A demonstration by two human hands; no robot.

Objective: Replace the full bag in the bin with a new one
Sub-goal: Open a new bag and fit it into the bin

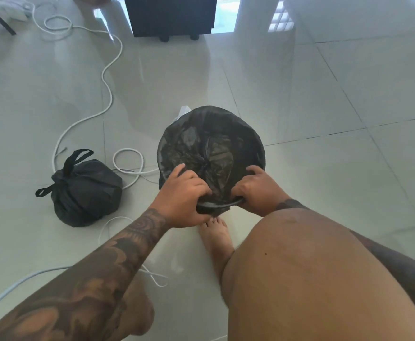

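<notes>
Left hand [181, 196]: fingers curled over the near rim of the bin [259, 153], gripping the black liner bag [211, 148] where it folds over the edge. Tattooed forearm reaches in from lower left.

Right hand [256, 189]: same near rim, just beside the left, fingers curled down on the liner edge, thumb lying along the rim. Both hands are clamped on the bag film at the rim, a short stretch of dark rim showing between them.

Bin: round, standing upright on the floor [324, 94]. Liner sits inside it, crinkled, bunched toward the centre of the bottom, its top turned over the rim all round as far as visible. A scrap of white [183, 112] shows behind the far rim; what it is cannot be told.

Bare foot [216, 238] just short of the bin, a thigh fills the lower right.

Full bag [85, 190]: black, knotted shut, handle loops sticking up, on the floor well left of the bin.

White cable [108, 94] loops across the pale glossy tiles between the two. Dark wheeled unit [170, 16] at top centre.
</notes>
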